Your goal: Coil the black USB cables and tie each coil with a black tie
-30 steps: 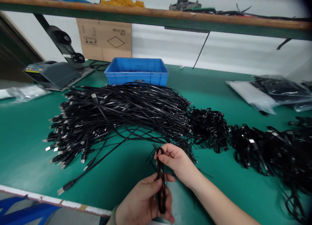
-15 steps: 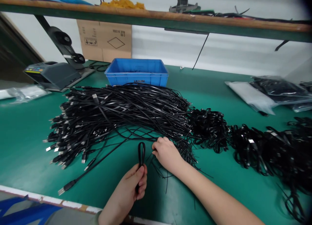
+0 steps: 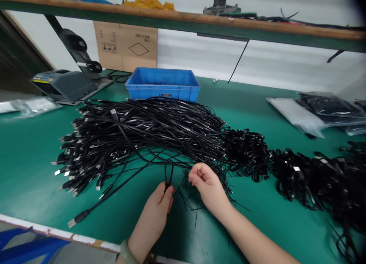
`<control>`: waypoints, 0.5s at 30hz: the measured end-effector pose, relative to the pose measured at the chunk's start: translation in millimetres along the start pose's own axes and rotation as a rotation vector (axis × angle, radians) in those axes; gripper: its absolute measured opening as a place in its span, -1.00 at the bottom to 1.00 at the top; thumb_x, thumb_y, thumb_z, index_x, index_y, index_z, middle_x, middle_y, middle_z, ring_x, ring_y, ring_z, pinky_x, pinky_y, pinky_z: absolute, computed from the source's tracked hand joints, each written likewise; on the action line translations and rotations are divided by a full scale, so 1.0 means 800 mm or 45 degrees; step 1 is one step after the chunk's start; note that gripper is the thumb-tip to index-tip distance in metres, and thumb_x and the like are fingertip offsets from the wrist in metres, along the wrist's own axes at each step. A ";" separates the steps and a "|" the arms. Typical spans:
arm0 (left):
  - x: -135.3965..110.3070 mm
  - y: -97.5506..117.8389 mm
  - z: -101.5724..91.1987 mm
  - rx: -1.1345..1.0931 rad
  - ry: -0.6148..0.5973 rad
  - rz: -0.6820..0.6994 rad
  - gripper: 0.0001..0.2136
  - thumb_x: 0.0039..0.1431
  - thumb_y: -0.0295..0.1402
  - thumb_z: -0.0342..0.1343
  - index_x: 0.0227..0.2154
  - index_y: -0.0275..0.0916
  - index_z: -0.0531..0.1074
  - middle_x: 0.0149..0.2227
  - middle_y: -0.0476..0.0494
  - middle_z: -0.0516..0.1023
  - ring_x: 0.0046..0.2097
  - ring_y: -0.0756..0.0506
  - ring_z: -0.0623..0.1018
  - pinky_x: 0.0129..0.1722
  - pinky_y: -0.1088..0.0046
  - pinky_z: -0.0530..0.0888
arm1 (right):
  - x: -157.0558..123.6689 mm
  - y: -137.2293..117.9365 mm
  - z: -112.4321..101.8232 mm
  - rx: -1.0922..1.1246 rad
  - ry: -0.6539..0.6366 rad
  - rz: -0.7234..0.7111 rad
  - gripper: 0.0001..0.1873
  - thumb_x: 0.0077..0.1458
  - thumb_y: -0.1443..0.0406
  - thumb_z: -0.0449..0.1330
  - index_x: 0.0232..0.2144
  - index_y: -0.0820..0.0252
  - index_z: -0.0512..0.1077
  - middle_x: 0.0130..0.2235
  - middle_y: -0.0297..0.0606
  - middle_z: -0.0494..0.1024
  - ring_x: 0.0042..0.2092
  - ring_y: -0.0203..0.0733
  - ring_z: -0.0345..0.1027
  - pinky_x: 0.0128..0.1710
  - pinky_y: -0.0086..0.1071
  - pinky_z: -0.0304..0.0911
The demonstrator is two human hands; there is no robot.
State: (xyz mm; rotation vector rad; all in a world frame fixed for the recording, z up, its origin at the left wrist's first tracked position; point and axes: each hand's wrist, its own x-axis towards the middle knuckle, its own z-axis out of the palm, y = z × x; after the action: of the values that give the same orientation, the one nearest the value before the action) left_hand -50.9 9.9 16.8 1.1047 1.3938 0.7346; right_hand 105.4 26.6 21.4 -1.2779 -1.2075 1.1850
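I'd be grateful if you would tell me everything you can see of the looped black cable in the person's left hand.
The looped black cable is thin, dark and slightly glossy, doubled into a narrow, upright loop. Its lower part is pinched in the left hand, and its top rises against loose strands at the edge of the pile of black cables. Neither of its ends can be made out.
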 end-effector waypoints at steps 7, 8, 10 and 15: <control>-0.001 0.006 0.025 0.486 0.106 0.310 -0.92 0.05 -0.44 -0.01 -0.49 -0.17 0.35 -0.49 -0.10 0.37 -0.40 -0.15 0.36 -0.36 0.40 0.17 | -0.008 -0.001 0.020 0.297 -0.115 0.509 -0.48 -0.25 0.28 0.27 -0.16 0.20 0.24 -0.64 -0.54 0.34 -0.66 -0.41 0.11 -0.64 -0.51 -0.04; -0.002 0.007 0.027 0.480 0.071 0.312 -0.91 0.05 -0.45 -0.01 -0.51 -0.17 0.34 -0.49 -0.09 0.36 -0.40 -0.15 0.35 -0.36 0.40 0.17 | -0.007 0.001 0.020 0.268 -0.118 0.503 -0.59 -0.24 0.29 0.25 -0.26 0.22 0.29 -0.65 -0.54 0.31 -0.66 -0.43 0.09 -0.64 -0.51 -0.04; -0.006 0.011 0.028 0.372 -0.021 0.304 -0.91 0.05 -0.42 -0.01 -0.53 -0.17 0.32 -0.50 -0.07 0.35 -0.41 -0.12 0.33 -0.37 0.42 0.17 | -0.007 0.005 0.017 0.214 -0.127 0.430 -0.82 -0.22 0.34 0.20 -0.45 0.22 0.32 -0.67 -0.55 0.22 -0.64 -0.45 0.04 -0.64 -0.52 -0.07; -0.005 0.020 0.022 -0.174 -0.331 0.025 -0.72 0.11 -0.21 -0.11 -0.66 -0.18 0.18 -0.66 0.08 0.15 -0.58 0.01 0.13 -0.57 0.50 0.09 | -0.014 0.001 -0.002 -0.012 -0.338 0.127 -0.92 -0.13 0.43 0.12 -0.50 0.18 0.31 -0.61 -0.50 0.21 -0.57 -0.41 0.05 -0.58 -0.51 -0.01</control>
State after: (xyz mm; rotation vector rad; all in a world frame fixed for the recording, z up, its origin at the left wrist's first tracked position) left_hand -30.5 9.4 30.1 1.0660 1.0987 0.6637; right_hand 106.6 15.1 21.0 -1.2268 -1.3531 1.4587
